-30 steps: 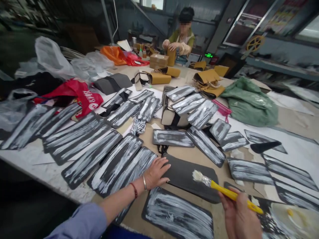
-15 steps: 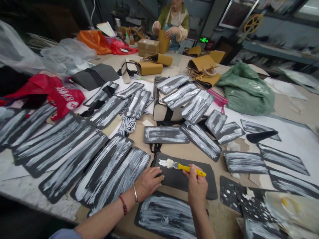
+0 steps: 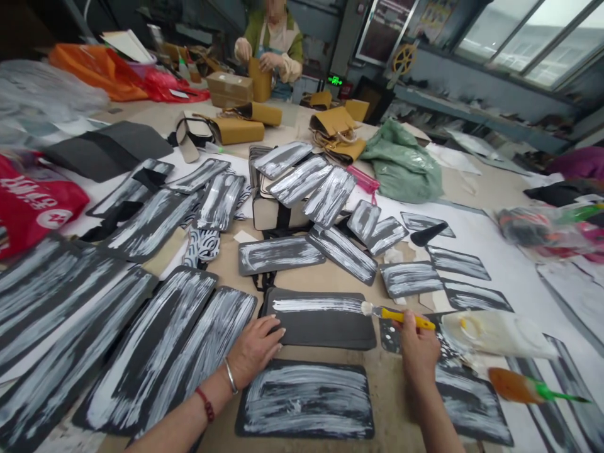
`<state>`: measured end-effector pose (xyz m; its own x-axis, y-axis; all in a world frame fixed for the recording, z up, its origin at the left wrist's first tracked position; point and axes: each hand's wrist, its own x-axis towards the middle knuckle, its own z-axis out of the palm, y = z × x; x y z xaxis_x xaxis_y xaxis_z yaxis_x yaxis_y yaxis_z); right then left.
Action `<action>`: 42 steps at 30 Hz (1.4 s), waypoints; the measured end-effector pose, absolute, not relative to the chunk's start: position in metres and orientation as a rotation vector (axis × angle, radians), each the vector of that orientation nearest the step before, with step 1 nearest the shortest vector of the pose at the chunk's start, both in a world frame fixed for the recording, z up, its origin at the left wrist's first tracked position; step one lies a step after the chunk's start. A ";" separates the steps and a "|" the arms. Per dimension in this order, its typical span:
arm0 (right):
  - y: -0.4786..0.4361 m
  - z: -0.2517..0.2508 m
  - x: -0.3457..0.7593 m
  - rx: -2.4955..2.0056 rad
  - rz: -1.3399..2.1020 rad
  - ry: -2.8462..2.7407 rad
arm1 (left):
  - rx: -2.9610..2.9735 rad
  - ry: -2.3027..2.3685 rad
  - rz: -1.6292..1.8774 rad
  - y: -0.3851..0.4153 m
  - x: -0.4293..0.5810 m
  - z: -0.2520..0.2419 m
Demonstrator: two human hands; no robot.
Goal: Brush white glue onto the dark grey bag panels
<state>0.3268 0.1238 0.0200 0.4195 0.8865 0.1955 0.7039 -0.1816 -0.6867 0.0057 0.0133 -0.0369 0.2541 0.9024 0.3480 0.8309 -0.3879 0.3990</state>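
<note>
A dark grey rectangular panel (image 3: pixel 325 330) lies flat in front of me, with one white streak along its far edge. My left hand (image 3: pixel 257 346) rests with fingers spread on the panel's left end. My right hand (image 3: pixel 418 343) grips a paintbrush (image 3: pixel 406 318) by its yellow handle. The white-coated bristles touch the streak's right end. Nearer to me is another panel (image 3: pixel 306 399), smeared white all over. To the right of the brush a whitish plastic container (image 3: pixel 495 333) lies on a white-spattered dark sheet.
Several white-brushed panels (image 3: pixel 174 333) cover the table to the left and ahead. An orange glue bottle (image 3: pixel 514 385) with a green nozzle lies at the right. Farther off are mustard bags (image 3: pixel 335 129) and a green plastic bag (image 3: pixel 401 163). A co-worker (image 3: pixel 271 47) stands at the far side.
My right hand has drawn the brush rightward along the panel, lengthening the short white streak. My left hand stays on the panel's left end. The view has turned to the right.
</note>
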 end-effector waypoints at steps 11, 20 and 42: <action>0.089 0.027 0.194 -1.217 0.542 -1.825 | 2.365 1.647 0.813 0.008 0.006 -0.037; 0.110 0.007 0.285 -1.089 0.294 -2.300 | 2.347 1.675 0.872 0.007 0.009 -0.042; 0.053 0.024 0.147 -0.745 0.723 -2.220 | 2.255 1.790 1.035 0.001 0.020 -0.044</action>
<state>0.1468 0.0531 0.0237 -0.6068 0.6758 0.4184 0.2997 0.6821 -0.6670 0.0203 0.0008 -0.0440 0.0882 0.8888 0.4497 0.8334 -0.3131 0.4555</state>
